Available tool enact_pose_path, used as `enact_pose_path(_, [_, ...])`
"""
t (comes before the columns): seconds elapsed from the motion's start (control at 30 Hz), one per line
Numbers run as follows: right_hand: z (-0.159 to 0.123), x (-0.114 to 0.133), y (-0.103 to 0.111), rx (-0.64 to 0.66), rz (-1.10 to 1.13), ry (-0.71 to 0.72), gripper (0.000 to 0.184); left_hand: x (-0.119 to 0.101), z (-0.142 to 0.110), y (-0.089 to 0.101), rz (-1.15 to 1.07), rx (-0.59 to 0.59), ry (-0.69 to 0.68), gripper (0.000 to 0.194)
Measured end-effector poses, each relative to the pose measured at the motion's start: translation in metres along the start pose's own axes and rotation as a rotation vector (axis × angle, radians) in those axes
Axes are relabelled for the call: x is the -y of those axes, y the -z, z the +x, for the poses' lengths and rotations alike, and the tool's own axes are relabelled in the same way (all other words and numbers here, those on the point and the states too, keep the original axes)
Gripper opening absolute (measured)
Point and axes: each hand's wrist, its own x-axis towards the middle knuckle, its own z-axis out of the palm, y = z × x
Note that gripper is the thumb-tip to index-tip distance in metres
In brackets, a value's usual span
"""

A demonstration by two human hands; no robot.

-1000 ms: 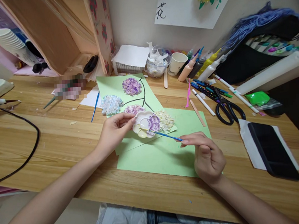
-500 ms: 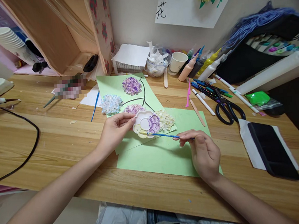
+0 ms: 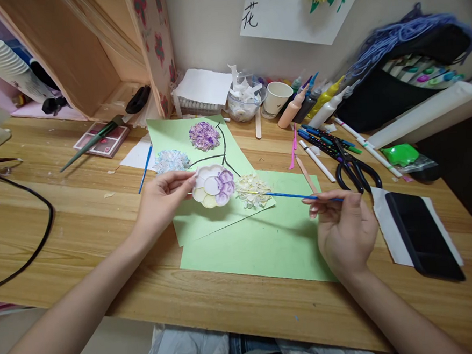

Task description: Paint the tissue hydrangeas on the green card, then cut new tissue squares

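Note:
My left hand [image 3: 165, 198] pinches the edge of a white flower-shaped paint palette [image 3: 211, 186], tilted, with purple paint in its right wells and pale yellow in the lower ones. My right hand [image 3: 347, 228] grips a thin blue paintbrush [image 3: 288, 195], its tip over the cream-yellow paper flower [image 3: 255, 191]; whether the bristles touch it I cannot tell. Beneath lies a green sheet [image 3: 207, 227] bearing a purple flower [image 3: 204, 136], a pale blue flower [image 3: 171, 161] and drawn black stems. A second green sheet [image 3: 257, 251] overlaps it. The palette covers another flower on the sheet.
Black scissors [image 3: 357, 171] and pens lie to the right, beside a black phone [image 3: 424, 234] on white paper. Paint bottles [image 3: 293, 107], a paper cup [image 3: 276, 99] and a bowl of scraps [image 3: 245, 98] line the wall. Another blue brush [image 3: 145, 169] lies at left.
My right hand has moved right, carrying the brush tip from the palette's yellow well to over the cream-yellow flower. My left hand has shifted the palette slightly left and up.

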Motion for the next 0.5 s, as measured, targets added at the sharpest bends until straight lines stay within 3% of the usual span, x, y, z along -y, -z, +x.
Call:
enact_pose_path(0.1, [0.0059, -0.001, 0.0068, -0.01, -0.101, 0.128, 0.032, -0.0023, 0.005, 0.0092, 0.009, -0.078, -0.032, 0.035])
enact_pose_path(0.3, [0.0013, -0.0028, 0.0101, 0.184, -0.287, 0.421, 0.031, -0.0037, 0.0063, 0.0099, -0.002, -0.109, -0.016, 0.031])
enact_pose_path(0.5, [-0.0011, 0.0017, 0.0114, 0.306, -0.402, 0.5, 0.029, -0.005, 0.0046, 0.0072, 0.01, -0.097, -0.006, 0.03])
